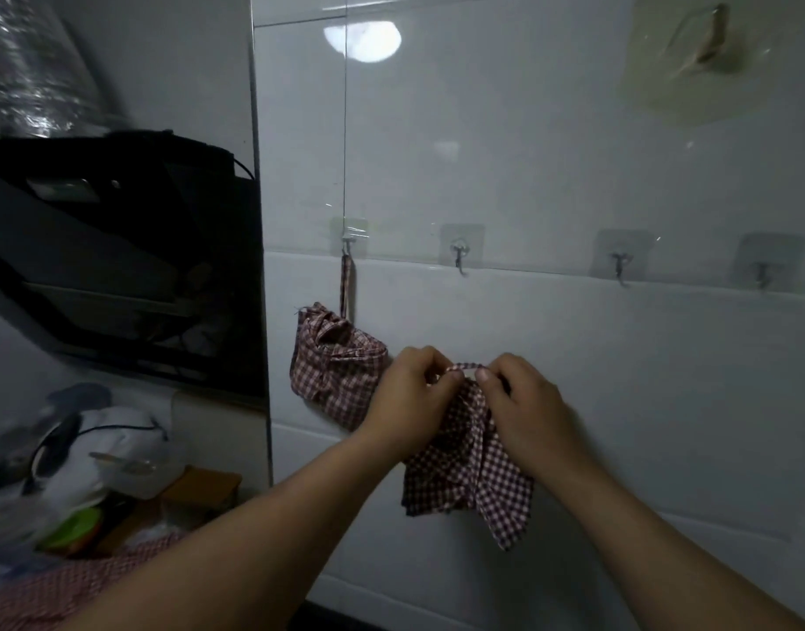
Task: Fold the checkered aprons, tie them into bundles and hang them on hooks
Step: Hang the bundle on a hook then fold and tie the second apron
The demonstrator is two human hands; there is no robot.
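Head view: we hold folded checkered apron [464,475] up against white tiled wall [574,357], below row of hooks. Our left hand [412,393] and right hand [523,403] both pinch strap loop [466,367] at its top, fingers curled; cloth hangs beneath, between our wrists. Hung bundle [334,371] dangles by strap from leftmost hook [348,241], just left of left hand. Second hook [459,257] sits above hands. Another apron [72,585] lies on bench, lower left. Black range hood [118,266] at left.
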